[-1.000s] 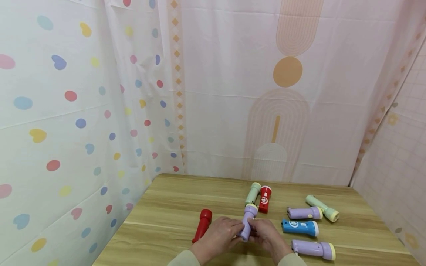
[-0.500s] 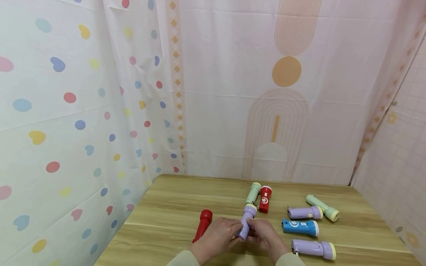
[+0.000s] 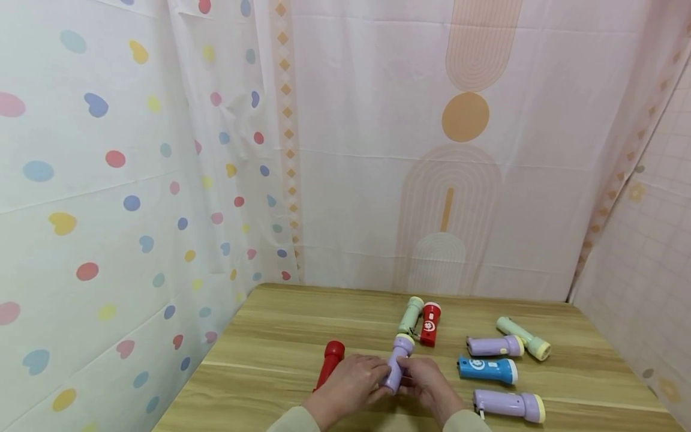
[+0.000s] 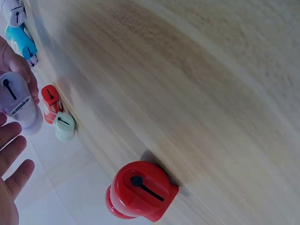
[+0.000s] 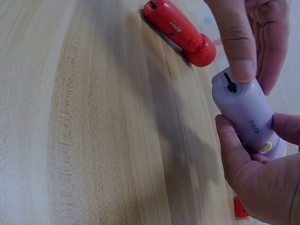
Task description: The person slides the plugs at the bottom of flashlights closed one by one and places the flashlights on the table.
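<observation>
A purple flashlight [image 3: 398, 363] with a pale yellow head rim is between the two hands, its head toward the back of the table. The right hand [image 3: 432, 387] grips its body, the fingers beneath and the thumb on the side. At its tail end the left hand [image 3: 353, 381] holds on, the thumb pressing beside the black slot, as the right wrist view shows. Other left-hand fingers [image 4: 21, 176] spread out loosely in the left wrist view. Just left of the left hand lies an all-red flashlight [image 3: 330, 360], partly hidden by that hand.
Behind the hands lie a mint flashlight [image 3: 411, 315] and a red one with a white rim [image 3: 430, 324]. On the right lie a mint flashlight [image 3: 522, 337], a purple one [image 3: 492, 346], a blue one [image 3: 486, 369] and another purple one [image 3: 507, 405]. Patterned curtains enclose the wooden table [image 3: 259, 342].
The purple flashlight and both hands have shifted slightly left and toward the person. The flashlights on the table stay where they were.
</observation>
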`<state>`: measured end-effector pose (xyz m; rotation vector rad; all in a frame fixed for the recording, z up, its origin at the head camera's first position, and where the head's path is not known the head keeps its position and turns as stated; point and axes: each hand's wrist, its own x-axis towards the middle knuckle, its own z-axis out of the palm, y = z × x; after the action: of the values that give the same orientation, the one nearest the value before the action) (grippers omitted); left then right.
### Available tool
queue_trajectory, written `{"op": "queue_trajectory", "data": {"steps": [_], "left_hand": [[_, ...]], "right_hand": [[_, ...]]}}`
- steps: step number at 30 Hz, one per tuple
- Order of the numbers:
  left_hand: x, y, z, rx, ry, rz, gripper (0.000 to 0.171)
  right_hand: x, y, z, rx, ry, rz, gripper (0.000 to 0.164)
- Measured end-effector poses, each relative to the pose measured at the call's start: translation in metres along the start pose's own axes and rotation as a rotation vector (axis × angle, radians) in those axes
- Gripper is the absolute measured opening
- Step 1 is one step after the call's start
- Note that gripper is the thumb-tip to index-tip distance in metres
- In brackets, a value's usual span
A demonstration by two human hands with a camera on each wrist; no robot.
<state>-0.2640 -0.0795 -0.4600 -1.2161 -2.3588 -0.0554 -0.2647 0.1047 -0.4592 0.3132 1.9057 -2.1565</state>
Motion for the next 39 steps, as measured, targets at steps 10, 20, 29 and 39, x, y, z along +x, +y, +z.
{"op": "queue_trajectory", "data": {"steps": [10,20,29,39], "left_hand": [[-0.005,-0.008,-0.007,-0.003,-0.033,-0.048,0.03],[-0.014,-0.023,-0.006,0.052,-0.008,-0.077,0.03],[-0.021,-0.035,-0.009,0.058,0.015,-0.119,0.03],[-0.032,-0.049,-0.011,0.032,0.005,-0.181,0.029]], "right_hand": [[0.004,0.003,0.004,-0.065,0.001,0.004,0.037],[0.007,0.008,0.008,-0.1,-0.01,-0.009,0.042],[0.007,0.013,0.023,-0.102,-0.021,-0.056,0.037],[0.008,0.018,0.039,-0.128,0.001,-0.054,0.036]]}}
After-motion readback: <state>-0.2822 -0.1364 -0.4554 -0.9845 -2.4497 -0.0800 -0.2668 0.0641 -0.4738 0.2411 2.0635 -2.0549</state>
